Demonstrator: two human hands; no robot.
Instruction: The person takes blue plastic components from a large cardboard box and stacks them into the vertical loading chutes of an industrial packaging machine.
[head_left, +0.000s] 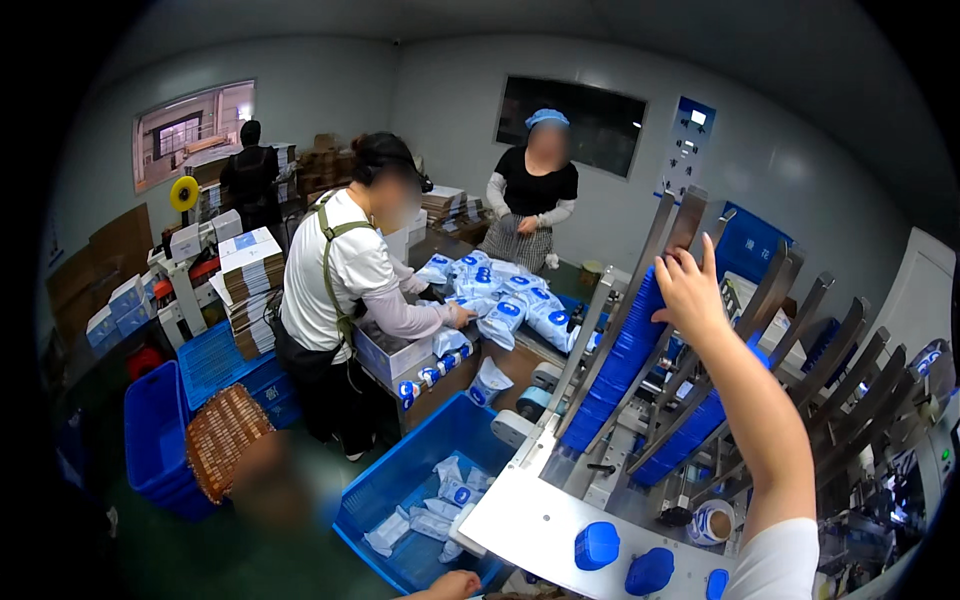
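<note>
My right hand [692,295] is raised at the top of a tall slanted stack of blue plastic lids [612,370] held between metal guide rails [590,320]. Its index finger points up, the thumb reaches left over the stack, and the other fingers are partly bent. Nothing shows in its grasp. My left hand [455,583] shows only in part at the lower edge, beside a blue crate [365,495]; its fingers are mostly hidden. Loose blue lids [597,545] lie on the white machine top [535,510] below the stack. A second blue stack [695,435] stands to the right.
Several white-and-blue wipe packs [440,515] lie in the crate. More packs are heaped on a table [430,245]. One person [345,270] handles packs over an open carton; another [535,190] stands behind. Metal uprights [840,345] rise right of my arm. Blue bins [155,430] stand left.
</note>
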